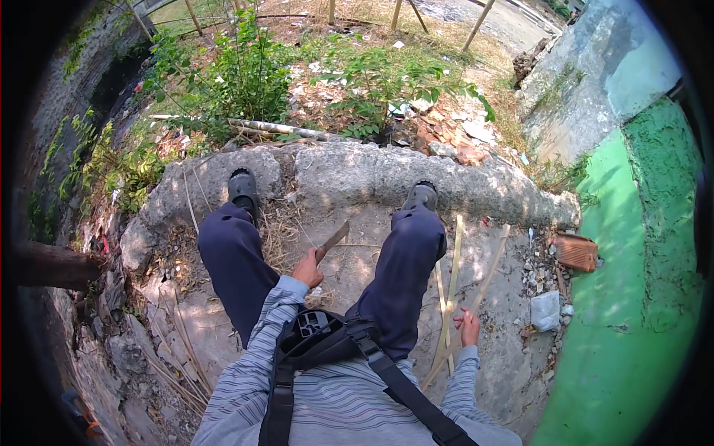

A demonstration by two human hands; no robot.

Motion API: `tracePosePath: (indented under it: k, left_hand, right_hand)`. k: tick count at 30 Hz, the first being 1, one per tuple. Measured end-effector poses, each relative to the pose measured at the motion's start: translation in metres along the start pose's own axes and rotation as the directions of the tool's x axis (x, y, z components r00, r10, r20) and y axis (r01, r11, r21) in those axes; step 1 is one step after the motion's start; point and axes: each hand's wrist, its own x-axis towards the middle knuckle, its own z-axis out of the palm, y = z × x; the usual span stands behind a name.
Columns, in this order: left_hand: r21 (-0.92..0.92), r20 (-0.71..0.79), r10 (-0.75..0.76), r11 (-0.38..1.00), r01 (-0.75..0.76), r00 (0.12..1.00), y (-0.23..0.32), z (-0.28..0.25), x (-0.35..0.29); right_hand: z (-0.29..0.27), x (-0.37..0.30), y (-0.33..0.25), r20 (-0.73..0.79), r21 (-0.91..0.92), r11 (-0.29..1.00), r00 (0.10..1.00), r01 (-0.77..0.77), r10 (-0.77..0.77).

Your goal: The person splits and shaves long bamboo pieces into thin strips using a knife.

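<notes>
In my left hand (309, 270), the fingers are closed round the handle of a knife (336, 238). Its brownish blade points forward and to the right, between my knees. My right hand (468, 327) is down beside my right thigh, gripping a long pale strip (487, 279) that looks like split bamboo. This strip slants from far right to near left, passing under my forearm. Two more thin pale strips (452, 286) lie close by, between that hand and my right leg.
My feet in dark clogs (243, 189) rest against a rough concrete ledge (342, 172). Beyond it are a bamboo pole (286, 129), bushes (249, 82) and litter. A green wall (617, 320), a reddish-brown block (576, 253) and a pale lump (545, 311) stand right. Loose strips (182, 342) lie left.
</notes>
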Motion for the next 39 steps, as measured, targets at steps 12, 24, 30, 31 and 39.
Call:
tracePosePath:
  k: [12,24,30,31,39]
  left_hand:
    - [-0.258,-0.035,0.01,0.966,-0.018,0.999,0.004,-0.013,-0.006]
    - [-0.299,-0.232,0.041,0.948,-0.111,0.972,-0.004,-0.032,-0.02]
    - [-0.275,-0.33,0.095,0.942,-0.192,0.939,-0.001,-0.034,-0.026]
    - [-0.264,-0.331,0.107,0.943,-0.201,0.937,0.0,-0.036,-0.024]
    - [-0.251,-0.463,0.142,0.926,-0.284,0.875,0.032,-0.052,-0.021]
  right_hand:
    - [0.032,0.027,-0.416,-0.122,-0.121,0.702,0.691,0.702,-0.712]
    - [0.202,0.057,-0.599,0.036,0.03,0.363,0.362,0.931,-0.932]
    - [0.303,0.036,-0.561,0.259,0.169,0.47,0.421,0.866,-0.869]
    - [0.318,0.04,-0.548,0.29,0.189,0.464,0.402,0.865,-0.868]
    - [0.393,0.053,-0.41,0.585,0.09,0.652,0.491,0.753,-0.646]
